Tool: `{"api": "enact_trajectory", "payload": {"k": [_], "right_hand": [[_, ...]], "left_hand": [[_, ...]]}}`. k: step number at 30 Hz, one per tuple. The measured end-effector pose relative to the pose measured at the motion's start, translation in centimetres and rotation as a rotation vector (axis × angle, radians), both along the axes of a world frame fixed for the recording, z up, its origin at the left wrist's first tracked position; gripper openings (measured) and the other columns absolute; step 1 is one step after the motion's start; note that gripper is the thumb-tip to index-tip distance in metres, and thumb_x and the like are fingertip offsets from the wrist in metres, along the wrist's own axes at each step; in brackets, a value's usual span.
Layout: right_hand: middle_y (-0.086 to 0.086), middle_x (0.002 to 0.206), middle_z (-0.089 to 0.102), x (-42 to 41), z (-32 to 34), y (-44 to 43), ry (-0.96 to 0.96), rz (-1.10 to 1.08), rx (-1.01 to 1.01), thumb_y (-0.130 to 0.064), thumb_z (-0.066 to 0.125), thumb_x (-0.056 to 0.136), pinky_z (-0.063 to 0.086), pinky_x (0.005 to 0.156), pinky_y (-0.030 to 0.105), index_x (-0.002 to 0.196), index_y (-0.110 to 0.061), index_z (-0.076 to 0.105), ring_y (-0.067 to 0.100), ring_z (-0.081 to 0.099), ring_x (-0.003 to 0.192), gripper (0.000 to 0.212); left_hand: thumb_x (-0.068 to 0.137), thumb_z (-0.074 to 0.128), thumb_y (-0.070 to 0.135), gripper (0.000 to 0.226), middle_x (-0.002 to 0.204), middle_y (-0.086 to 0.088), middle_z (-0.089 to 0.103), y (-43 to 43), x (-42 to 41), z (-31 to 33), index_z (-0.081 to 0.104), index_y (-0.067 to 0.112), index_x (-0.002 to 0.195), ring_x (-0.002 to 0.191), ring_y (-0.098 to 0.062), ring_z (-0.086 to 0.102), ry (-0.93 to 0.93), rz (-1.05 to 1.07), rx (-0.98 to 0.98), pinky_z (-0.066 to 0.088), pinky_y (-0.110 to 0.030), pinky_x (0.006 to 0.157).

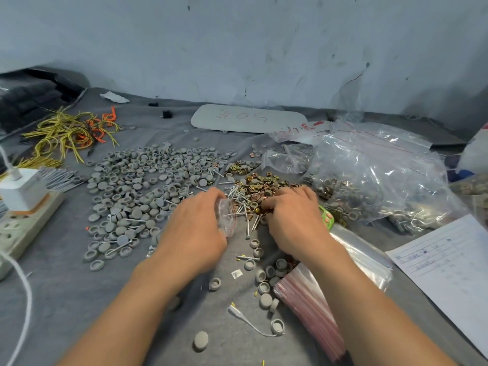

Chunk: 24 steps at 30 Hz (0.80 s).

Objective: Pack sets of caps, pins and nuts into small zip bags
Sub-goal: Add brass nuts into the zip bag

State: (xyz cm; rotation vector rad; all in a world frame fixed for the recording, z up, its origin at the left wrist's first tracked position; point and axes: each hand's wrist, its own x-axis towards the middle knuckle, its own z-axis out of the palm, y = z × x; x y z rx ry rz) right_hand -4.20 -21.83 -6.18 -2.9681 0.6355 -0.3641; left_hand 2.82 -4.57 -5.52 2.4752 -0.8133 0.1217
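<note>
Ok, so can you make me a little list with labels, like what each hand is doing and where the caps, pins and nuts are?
left hand: holds a small zip bag
right hand: fingers curled down into the nuts; whether it holds any is hidden
caps: grey, spread wide on the left
pins: silver, heaped between the hands
nuts: brass-coloured pile just beyond the right hand
stack of empty zip bags: by the right forearm
large clear bag: on the right, with parts inside
</note>
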Motion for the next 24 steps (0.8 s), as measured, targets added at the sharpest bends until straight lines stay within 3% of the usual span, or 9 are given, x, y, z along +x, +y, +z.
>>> {"api": "enact_trajectory", "payload": {"k": [6,12,15,17,19,21,24], "right_hand": [[-0.002,0.116,0.063,0.5,0.1,0.8,0.026,0.001,-0.07,-0.007,0.055,0.088,0.016,0.107,0.039,0.112,-0.029,0.077,0.026,0.05,0.117,0.04],[0.0,0.099,0.057,0.5,0.3,1.1,0.042,-0.088,-0.086,-0.006,0.058,0.083,0.022,0.113,0.041,0.096,-0.021,0.075,0.027,0.052,0.114,0.026],[-0.002,0.101,0.065,0.5,0.4,1.2,0.002,-0.121,-0.036,-0.008,0.06,0.087,0.021,0.112,0.039,0.095,-0.025,0.078,0.024,0.053,0.114,0.025],[-0.007,0.092,0.07,0.2,0.7,1.2,-0.141,-0.134,0.13,-0.013,0.064,0.091,0.035,0.108,0.037,0.091,-0.027,0.08,0.018,0.059,0.102,0.022],[-0.014,0.078,0.074,-0.4,1.3,1.4,-0.326,-0.109,0.428,-0.021,0.069,0.095,0.054,0.081,0.027,0.089,-0.028,0.082,0.004,0.066,0.076,0.016],[-0.015,0.068,0.074,-1.1,1.8,1.8,-0.448,-0.036,0.727,-0.022,0.077,0.09,0.046,0.053,0.012,0.084,-0.031,0.084,-0.002,0.065,0.06,0.013],[0.0,0.064,0.075,-2.0,2.3,2.7,-0.503,0.062,1.055,-0.007,0.082,0.082,0.048,0.052,0.017,0.078,-0.023,0.084,0.006,0.063,0.053,0.016]], "left_hand": [[0.087,0.075,0.018,0.044,0.091,0.023,0.048,0.5,0.1,0.2,0.049,0.038,0.116,0.08,0.005,0.046,0.055,0.022,-0.08,0.032,-0.021,0.062],[0.09,0.07,0.023,0.036,0.092,0.02,0.056,1.5,0.8,0.2,0.049,0.041,0.113,0.08,-0.002,0.051,0.106,0.04,-0.081,0.038,-0.032,0.066],[0.09,0.07,0.023,0.035,0.093,0.019,0.058,1.6,1.2,0.1,0.049,0.04,0.113,0.081,-0.003,0.053,0.113,0.05,-0.085,0.041,-0.034,0.07],[0.09,0.07,0.023,0.034,0.093,0.019,0.059,1.7,1.3,0.0,0.05,0.041,0.11,0.081,0.0,0.053,0.116,0.049,-0.099,0.04,-0.033,0.067],[0.089,0.07,0.024,0.032,0.091,0.019,0.06,1.7,1.4,0.0,0.05,0.043,0.108,0.079,0.002,0.052,0.115,0.045,-0.102,0.038,-0.031,0.063],[0.089,0.07,0.027,0.03,0.09,0.019,0.06,1.7,1.5,0.1,0.051,0.043,0.107,0.078,0.002,0.052,0.112,0.04,-0.103,0.038,-0.03,0.061],[0.088,0.072,0.029,0.032,0.091,0.019,0.059,1.6,1.4,0.3,0.051,0.043,0.107,0.077,0.004,0.049,0.111,0.035,-0.084,0.035,-0.026,0.059]]}}
